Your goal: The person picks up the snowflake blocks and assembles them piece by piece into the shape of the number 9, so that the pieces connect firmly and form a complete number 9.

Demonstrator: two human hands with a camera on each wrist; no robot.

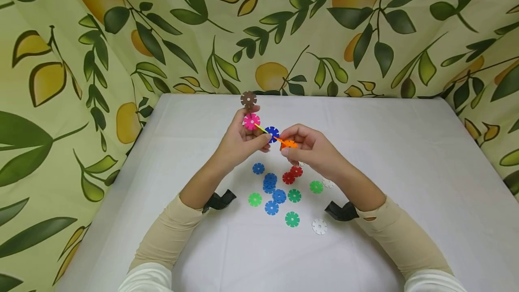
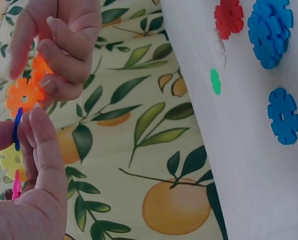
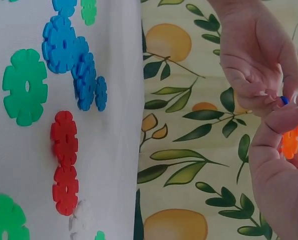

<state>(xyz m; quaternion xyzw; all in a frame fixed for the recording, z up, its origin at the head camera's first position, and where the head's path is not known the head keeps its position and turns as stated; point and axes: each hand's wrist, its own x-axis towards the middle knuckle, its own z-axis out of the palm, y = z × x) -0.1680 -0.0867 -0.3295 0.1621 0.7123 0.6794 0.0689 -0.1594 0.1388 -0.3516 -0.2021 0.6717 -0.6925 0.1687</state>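
Note:
Several notched plastic discs are linked in a chain between the two hands, raised over the table. At its far end is a brown disc (image 1: 248,99), followed by a pink disc (image 1: 252,121), a yellow disc (image 2: 12,162), a dark blue disc (image 1: 272,134) and orange discs (image 1: 289,144). My left hand (image 1: 239,143) pinches the dark blue disc between thumb and fingers. The right hand (image 1: 312,150) grips the orange end, its fingers covering part of it. In the left wrist view, one orange disc (image 2: 25,98) slots into the dark blue one.
On the white-covered table (image 1: 194,247) below the hands lie loose discs: several blue discs (image 1: 271,207), red discs (image 1: 289,178), green discs (image 1: 292,219) and a white disc (image 1: 319,226). Some blue ones overlap. A leaf-and-fruit patterned cloth (image 1: 271,26) hangs behind and at the sides.

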